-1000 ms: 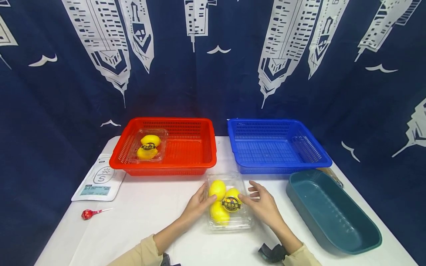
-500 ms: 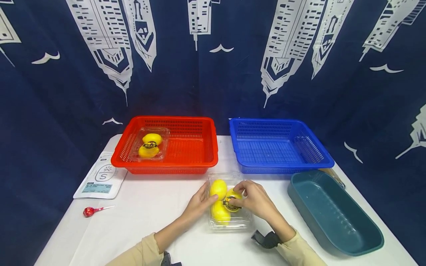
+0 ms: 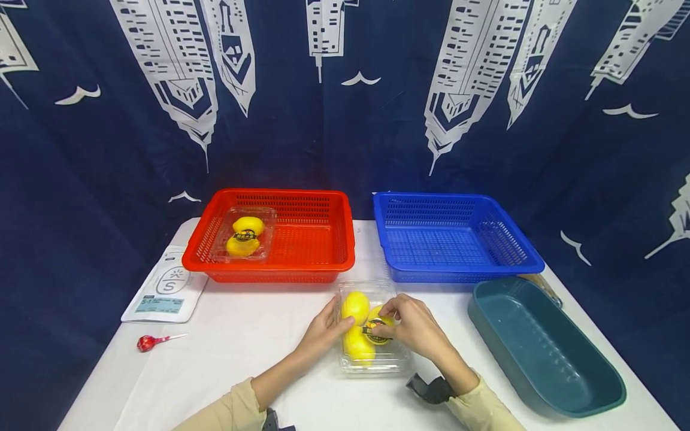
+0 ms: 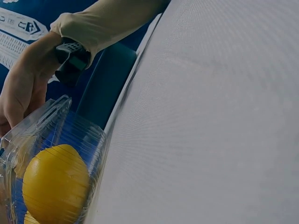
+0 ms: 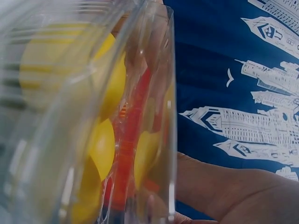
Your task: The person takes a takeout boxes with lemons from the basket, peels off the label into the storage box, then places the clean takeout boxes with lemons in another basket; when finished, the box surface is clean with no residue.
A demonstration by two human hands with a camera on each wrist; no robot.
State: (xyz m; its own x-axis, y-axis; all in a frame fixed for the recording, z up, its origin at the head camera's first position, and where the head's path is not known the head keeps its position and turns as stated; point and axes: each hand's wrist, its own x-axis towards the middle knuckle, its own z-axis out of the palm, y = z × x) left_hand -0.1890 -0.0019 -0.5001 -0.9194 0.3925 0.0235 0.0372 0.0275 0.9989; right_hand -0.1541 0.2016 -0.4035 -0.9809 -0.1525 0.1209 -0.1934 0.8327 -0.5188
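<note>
A clear plastic clamshell box (image 3: 374, 366) with several lemons (image 3: 359, 345) inside and a black-and-gold label (image 3: 368, 330) on its lid rests on the white table. My left hand (image 3: 320, 335) grips the box's left side, thumb over the lid edge. Curled over the lid from the right, my right hand (image 3: 417, 326) has its thumb and fingertips at the label, covering part of it; I cannot tell whether they pinch it. In the left wrist view, one lemon (image 4: 56, 184) shows through the box wall. The right wrist view sees lemons (image 5: 70, 65) through the blurred plastic.
At the back left, a red basket (image 3: 280, 276) holds another clear box of lemons (image 3: 245, 234). A blue basket (image 3: 458, 276) stands back right, with a teal tray (image 3: 544, 347) before it. A white pouch (image 3: 162, 293) and red lollipop (image 3: 147, 343) lie left.
My right hand has moved left and inward from the box's right edge, its fingers curling onto the label. The left hand keeps its grip. The head view has shifted slightly.
</note>
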